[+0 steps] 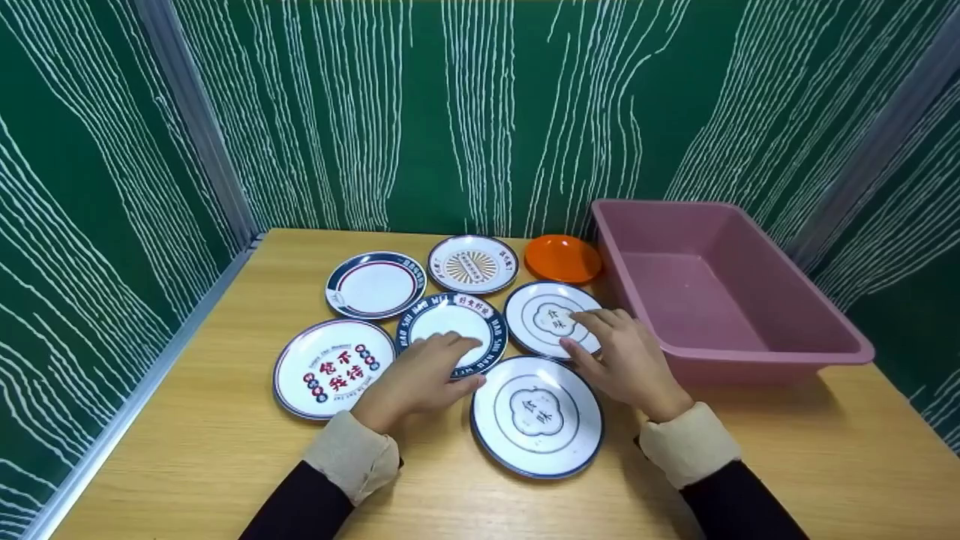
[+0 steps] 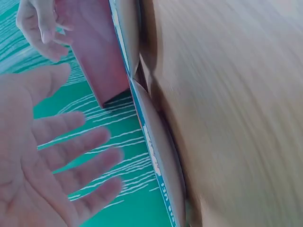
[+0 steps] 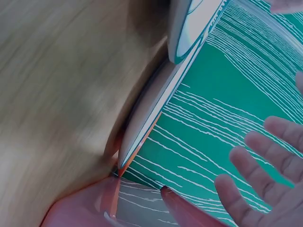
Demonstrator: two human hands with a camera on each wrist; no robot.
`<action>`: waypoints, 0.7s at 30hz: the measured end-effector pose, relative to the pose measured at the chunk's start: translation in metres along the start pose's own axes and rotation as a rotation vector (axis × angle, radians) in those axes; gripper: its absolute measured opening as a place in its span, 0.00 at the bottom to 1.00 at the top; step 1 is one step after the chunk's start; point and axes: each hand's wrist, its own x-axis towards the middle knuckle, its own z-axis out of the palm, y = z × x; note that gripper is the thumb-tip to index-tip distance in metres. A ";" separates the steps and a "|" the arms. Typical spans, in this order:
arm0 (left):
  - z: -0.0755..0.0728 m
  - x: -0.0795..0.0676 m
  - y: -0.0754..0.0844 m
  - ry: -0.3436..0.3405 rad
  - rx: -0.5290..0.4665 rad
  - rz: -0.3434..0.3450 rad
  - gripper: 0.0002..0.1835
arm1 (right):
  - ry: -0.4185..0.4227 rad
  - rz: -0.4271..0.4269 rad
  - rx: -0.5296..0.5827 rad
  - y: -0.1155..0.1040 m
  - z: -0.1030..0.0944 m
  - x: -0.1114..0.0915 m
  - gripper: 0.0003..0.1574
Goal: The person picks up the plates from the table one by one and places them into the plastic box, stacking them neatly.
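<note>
Hovering with the left hand above the lettered navy-rimmed plate, with fingers straight and spread apart, clear of the crockery. Hovering likewise with the right hand by the smaller two-character plate, with fingers apart, grasping nothing. Lying face up on the counter, nearest and roughly between the wrists: the larger two-character plate. Sitting to the left: the red-lettered plate. Ranged along the back from left to right: the red-ringed plate, the sunburst plate and the orange plate. Standing just beside that last one, at right: the pink basin. Rising behind: a green wall streaked with white lines.
</note>
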 end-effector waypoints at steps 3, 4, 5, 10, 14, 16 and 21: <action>0.003 0.000 0.004 -0.002 -0.045 -0.035 0.28 | 0.043 0.011 0.024 0.000 0.001 0.001 0.25; 0.005 0.001 0.006 0.006 -0.063 -0.052 0.25 | 0.047 0.022 0.037 0.000 0.001 0.000 0.25; 0.007 0.002 0.007 0.016 -0.087 -0.070 0.22 | 0.049 0.035 0.053 0.000 0.001 0.000 0.25; 0.015 0.002 0.012 0.056 -0.231 -0.179 0.14 | 0.055 0.096 0.170 -0.003 0.003 0.001 0.23; 0.020 0.000 0.016 0.065 -0.294 -0.217 0.19 | 0.059 0.175 0.255 -0.004 0.007 0.002 0.20; 0.022 0.000 0.017 0.065 -0.314 -0.216 0.22 | 0.039 0.241 0.297 -0.004 0.008 0.003 0.20; 0.026 0.000 0.018 0.028 -0.442 -0.256 0.18 | -0.042 0.417 0.400 -0.004 0.009 0.003 0.22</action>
